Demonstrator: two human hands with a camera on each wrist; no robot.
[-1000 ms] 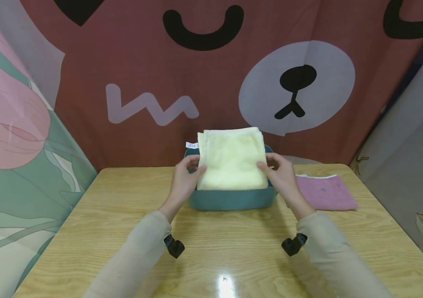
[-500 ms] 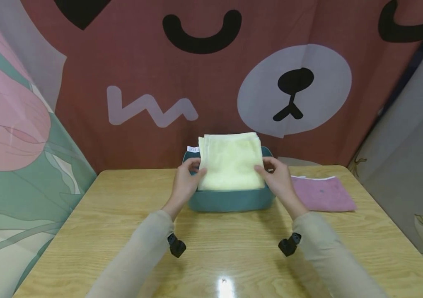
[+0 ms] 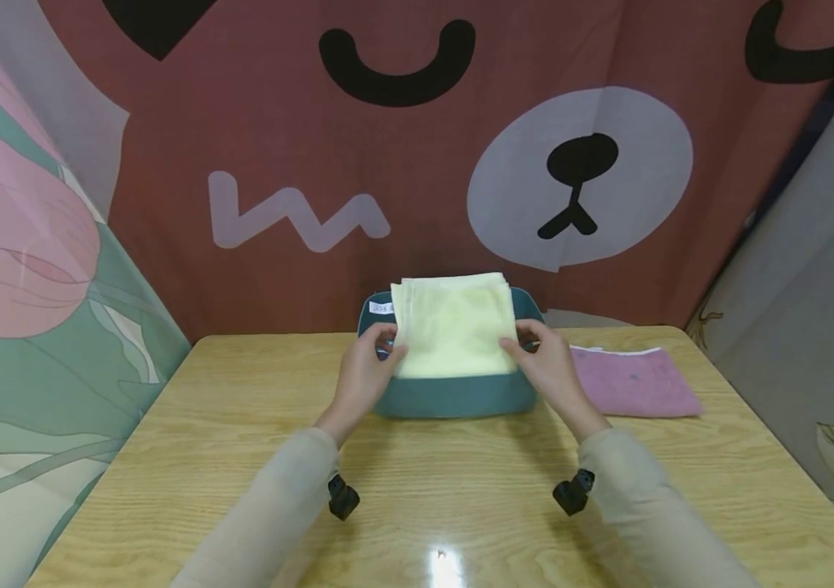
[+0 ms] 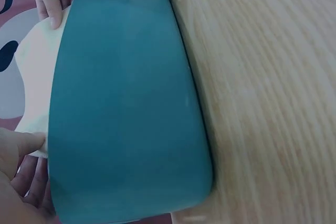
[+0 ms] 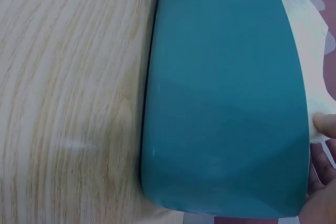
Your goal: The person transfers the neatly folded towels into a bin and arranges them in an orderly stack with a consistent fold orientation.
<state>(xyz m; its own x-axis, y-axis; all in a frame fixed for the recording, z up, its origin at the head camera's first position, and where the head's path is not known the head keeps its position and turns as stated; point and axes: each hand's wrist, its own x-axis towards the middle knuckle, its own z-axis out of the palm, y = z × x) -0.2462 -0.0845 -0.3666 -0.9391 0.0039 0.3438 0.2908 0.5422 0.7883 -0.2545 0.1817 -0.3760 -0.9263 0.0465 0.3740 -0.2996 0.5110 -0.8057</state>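
A folded pale yellow towel [image 3: 453,327] stands upright in a teal bin [image 3: 457,398], its lower part hidden behind the bin's front wall. My left hand [image 3: 365,367] pinches the towel's left edge, thumb in front and fingers behind. At the opposite edge my right hand [image 3: 549,367] pinches it the same way. In the left wrist view the thumb of the left hand [image 4: 21,166] presses on the towel [image 4: 39,77] just above the rim. The right wrist view shows the right hand [image 5: 323,166] gripping the towel's near corner beside the bin [image 5: 226,98].
A folded pink towel [image 3: 633,382] lies on the wooden table [image 3: 240,457] right of the bin. A white label [image 3: 381,308] shows at the bin's back left. Behind the table hangs a curtain [image 3: 292,131] with a bear print.
Both hands have lowered the yellow towel further into the teal bin; its top edge sits lower and more of the bin's back rim shows. The view has shifted slightly.
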